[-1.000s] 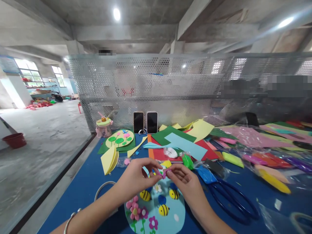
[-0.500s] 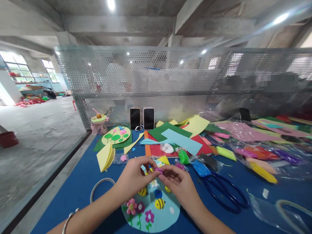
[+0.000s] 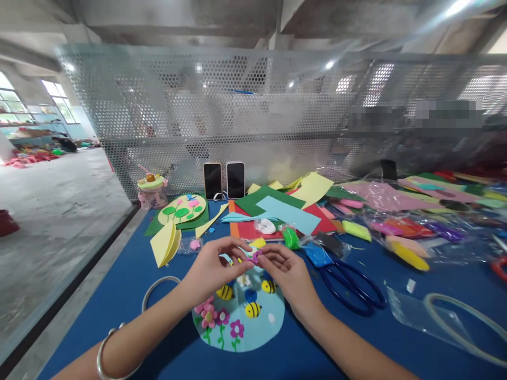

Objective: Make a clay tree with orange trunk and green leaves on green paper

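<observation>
While your left hand and right hand keep a pinching grip on the purple clay piece, the rightmost bee has come uncovered; shaping seems unfinished.

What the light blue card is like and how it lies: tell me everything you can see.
The card is light blue, thin and rounded at its near edge; it looks like paper or foam. It lies flat on the table. It bears at least three striped bees, a white flower, a white oval and, at its left, pink flowers, purple flowers and green stems. The left hand and right hand hide some of its far part; I cannot tell whether they touch it.
</observation>
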The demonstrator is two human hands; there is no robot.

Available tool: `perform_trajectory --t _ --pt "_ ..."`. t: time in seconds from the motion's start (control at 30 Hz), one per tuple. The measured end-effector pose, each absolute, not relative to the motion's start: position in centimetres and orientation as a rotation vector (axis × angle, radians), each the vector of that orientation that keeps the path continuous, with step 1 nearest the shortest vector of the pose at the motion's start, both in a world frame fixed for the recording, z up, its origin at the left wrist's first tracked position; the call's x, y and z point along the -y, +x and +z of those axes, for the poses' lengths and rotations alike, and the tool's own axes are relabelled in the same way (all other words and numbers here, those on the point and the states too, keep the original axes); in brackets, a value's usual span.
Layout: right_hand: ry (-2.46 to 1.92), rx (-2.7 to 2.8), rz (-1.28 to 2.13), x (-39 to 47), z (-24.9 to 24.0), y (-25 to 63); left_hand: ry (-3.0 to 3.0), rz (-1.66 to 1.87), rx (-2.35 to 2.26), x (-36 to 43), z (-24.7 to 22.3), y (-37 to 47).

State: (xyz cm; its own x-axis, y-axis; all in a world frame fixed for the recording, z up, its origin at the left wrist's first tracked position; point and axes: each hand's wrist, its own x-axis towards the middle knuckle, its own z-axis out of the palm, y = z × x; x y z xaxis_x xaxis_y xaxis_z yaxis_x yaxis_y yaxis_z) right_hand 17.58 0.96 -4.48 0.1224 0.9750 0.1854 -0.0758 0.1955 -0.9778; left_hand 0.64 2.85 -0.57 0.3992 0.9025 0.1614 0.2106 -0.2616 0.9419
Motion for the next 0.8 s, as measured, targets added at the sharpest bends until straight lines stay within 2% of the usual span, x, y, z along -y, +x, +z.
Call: perform_trajectory --t 0.43,0.8 --pt "-1.019 1.281 1.046 -0.37 -4.67 17.11 1.922 0.956 -1.066 -3.01 -1.1 0.71" --pt "-1.063 1.174 1.069 -0.55 -4.72 17.33 1.722 1.152 -1.068 -3.34 -1.18 0.41"
